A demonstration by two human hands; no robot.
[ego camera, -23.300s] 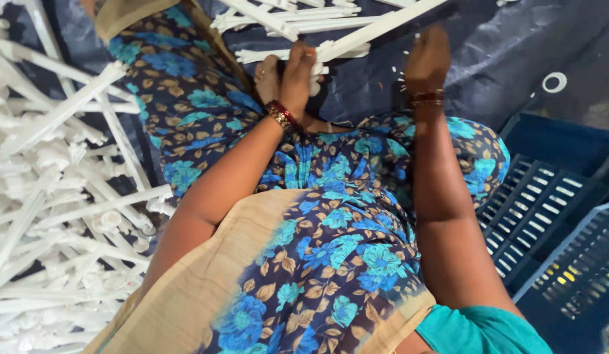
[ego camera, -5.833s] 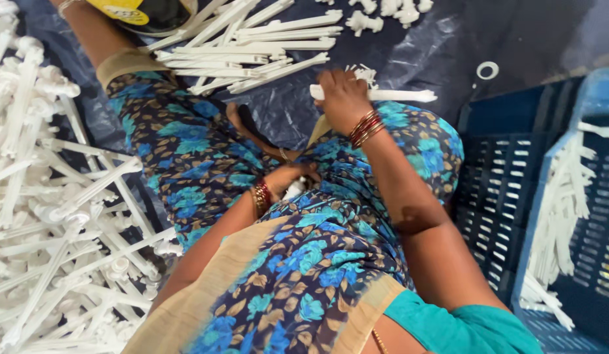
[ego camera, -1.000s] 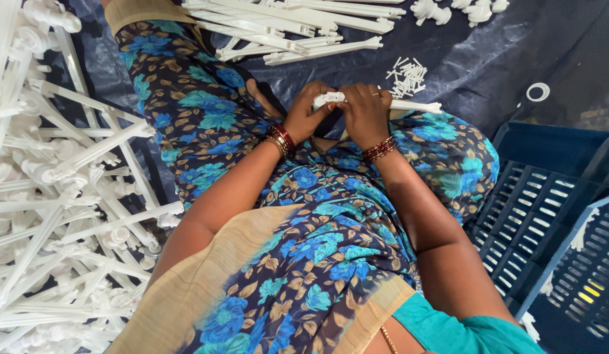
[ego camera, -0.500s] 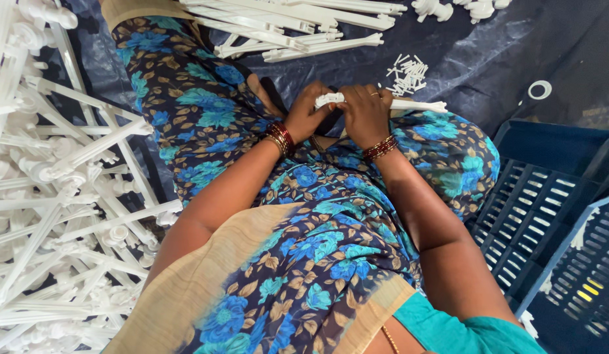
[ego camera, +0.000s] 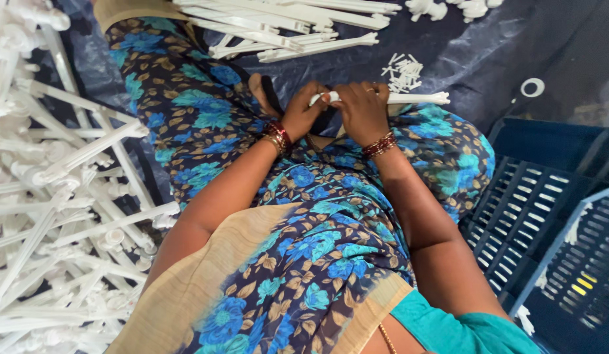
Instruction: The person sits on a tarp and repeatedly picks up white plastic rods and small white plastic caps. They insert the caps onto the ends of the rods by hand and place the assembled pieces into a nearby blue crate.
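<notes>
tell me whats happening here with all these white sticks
A person sits on a dark sheet, holding one white plastic rod across the lap with both hands. The left hand has its grip near the rod's left end, the right hand just beside it. A big heap of similar rods lies at the person's left, more rods lie ahead, small white bits sit near the rod, and blue crates stand at the right.

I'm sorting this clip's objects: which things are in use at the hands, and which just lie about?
In use: white plastic rod, held by left hand and right hand.
Lying about: heap of white rods, small white pieces, white ring, blue crates.
</notes>
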